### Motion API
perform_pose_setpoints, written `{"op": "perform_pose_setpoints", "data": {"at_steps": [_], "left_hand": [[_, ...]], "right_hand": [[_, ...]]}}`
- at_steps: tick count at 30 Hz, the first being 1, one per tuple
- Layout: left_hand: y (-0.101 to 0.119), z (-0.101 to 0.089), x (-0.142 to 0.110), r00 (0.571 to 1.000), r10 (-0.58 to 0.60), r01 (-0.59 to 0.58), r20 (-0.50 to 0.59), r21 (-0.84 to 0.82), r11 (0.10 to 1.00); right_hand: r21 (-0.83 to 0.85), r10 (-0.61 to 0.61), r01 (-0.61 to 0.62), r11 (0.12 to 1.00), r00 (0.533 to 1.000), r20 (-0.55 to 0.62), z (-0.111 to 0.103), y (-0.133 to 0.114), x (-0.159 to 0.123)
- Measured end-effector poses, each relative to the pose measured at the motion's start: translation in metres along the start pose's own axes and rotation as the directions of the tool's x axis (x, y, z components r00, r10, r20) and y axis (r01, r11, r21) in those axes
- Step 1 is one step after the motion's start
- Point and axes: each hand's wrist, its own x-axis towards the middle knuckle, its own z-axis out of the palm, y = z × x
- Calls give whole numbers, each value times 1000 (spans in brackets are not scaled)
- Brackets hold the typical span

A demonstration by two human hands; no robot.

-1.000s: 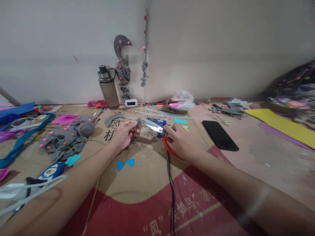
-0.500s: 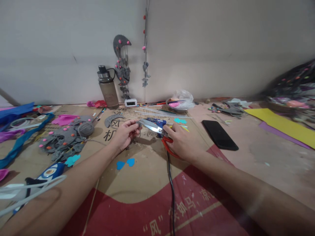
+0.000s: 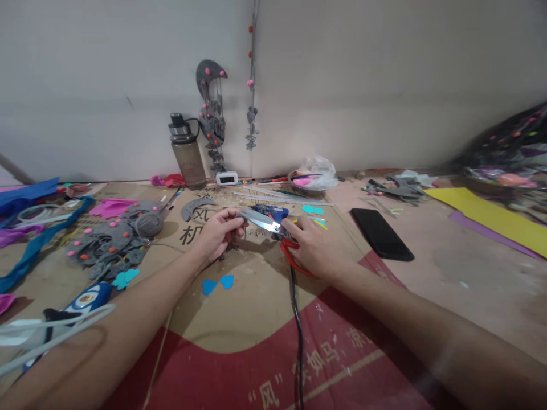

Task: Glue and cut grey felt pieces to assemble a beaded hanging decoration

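My right hand (image 3: 314,245) is closed around the red handles of a pair of scissors (image 3: 261,221), whose metal blades point left. At the blade tips, my left hand (image 3: 219,234) pinches a small dark grey piece (image 3: 244,218), mostly hidden by the fingers. Both hands are just above the cardboard (image 3: 239,327). Behind the scissors lies a blue glue gun (image 3: 280,214), partly covered. Two blue heart cutouts (image 3: 227,281) rest nearer to me, and a grey felt crescent (image 3: 197,207) lies beyond my left hand.
A black cord (image 3: 296,319) runs down the cardboard. To the right lie a black phone (image 3: 382,234) and yellow sheets (image 3: 496,219). Grey felt with pompoms (image 3: 115,239) is piled left. A bottle (image 3: 187,156), a small digital clock (image 3: 226,179) and a bowl (image 3: 314,186) stand along the wall.
The scissor blades have shifted slightly at the grey piece, and my right hand has moved very little. My left hand keeps its pinch in nearly the same place.
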Motion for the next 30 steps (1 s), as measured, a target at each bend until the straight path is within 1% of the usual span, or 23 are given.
{"op": "perform_pose_setpoints", "data": {"at_steps": [9,14,23,30], "left_hand": [[1,2,0,1000,-6,5,-29,-38,999],[0,2,0,999,5,-6,-39,-24,1000],[1,1,0,1000,13,-13,-19,-11,1000],[0,2,0,1000,18,-18,-17,-11,1000]], "right_hand": [[19,3,-3,1000,1000,-26,1,1,1],[31,-2,2,1000,1000,-23,0,0,0],[63,-4,6,998,1000,-21,8,3,0],[25,-4,5,1000,1000,-12,5,2,0]]}}
